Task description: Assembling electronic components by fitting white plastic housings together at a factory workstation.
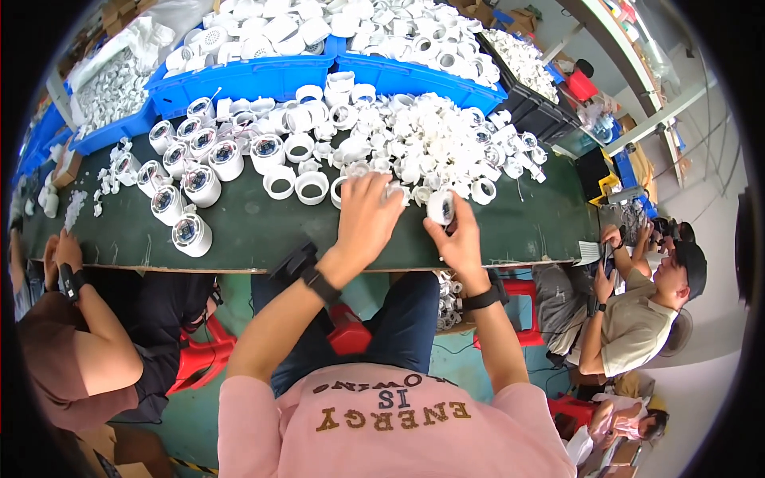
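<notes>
My right hand [457, 243] grips a short white cylindrical housing [441, 208] by its side, its open end and dark inside tilted up toward me. My left hand [368, 217] is at the near edge of a heap of small white plastic parts [414, 131], its fingers bent down around a small white plastic part [394, 189] that they mostly hide. Just left of that hand, white rings [311, 188] lie on the dark green table [263, 235]. Farther left stand several white housings with round dark lens-like faces and thin wires [191, 231].
Blue bins [239, 84] heaped with white parts line the table's far side, with a black crate [542, 111] at the right. Co-workers sit on both sides, one in a brown sleeve [60, 350] at left and one in a dark cap [692, 267] at right. Red stools [203, 358] stand below.
</notes>
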A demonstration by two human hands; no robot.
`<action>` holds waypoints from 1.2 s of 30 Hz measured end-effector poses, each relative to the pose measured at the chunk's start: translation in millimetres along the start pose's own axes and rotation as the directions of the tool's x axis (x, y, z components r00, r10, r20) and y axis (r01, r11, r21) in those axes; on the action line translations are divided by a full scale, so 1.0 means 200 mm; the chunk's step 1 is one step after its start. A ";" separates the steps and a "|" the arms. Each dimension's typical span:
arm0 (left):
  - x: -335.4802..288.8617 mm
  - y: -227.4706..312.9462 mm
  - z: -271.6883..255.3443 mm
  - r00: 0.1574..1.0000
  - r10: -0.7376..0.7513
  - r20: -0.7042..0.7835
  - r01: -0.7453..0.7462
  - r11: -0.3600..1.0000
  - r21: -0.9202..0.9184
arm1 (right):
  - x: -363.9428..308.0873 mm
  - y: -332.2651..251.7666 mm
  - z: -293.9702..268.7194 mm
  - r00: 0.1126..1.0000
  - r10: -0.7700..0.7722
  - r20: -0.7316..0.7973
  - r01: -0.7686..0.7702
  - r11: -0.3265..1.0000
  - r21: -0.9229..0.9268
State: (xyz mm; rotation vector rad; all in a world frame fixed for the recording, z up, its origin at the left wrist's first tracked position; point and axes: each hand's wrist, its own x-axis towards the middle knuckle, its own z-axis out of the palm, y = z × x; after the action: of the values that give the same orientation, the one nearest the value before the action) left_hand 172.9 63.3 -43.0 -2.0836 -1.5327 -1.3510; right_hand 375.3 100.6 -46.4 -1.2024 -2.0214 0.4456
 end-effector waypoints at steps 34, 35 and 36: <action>-0.30 0.04 -0.08 0.987 -0.149 0.056 0.157 0.965 -0.208 | 0.05 0.03 0.12 0.979 -0.141 0.149 0.151 0.987 -0.053; -0.30 0.04 -0.08 0.986 -0.155 0.057 0.164 0.963 -0.213 | 0.05 0.02 0.12 0.978 -0.140 0.154 0.150 0.987 -0.054; -0.30 0.04 -0.08 0.985 -0.161 0.059 0.170 0.961 -0.217 | 0.04 0.01 0.13 0.978 -0.151 0.144 0.161 0.985 -0.061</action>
State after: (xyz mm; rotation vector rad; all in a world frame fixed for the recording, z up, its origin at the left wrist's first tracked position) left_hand 168.6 11.3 -78.8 -2.1630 -1.6756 -1.6153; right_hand 355.8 111.2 -61.5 -1.0697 -2.2502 0.3912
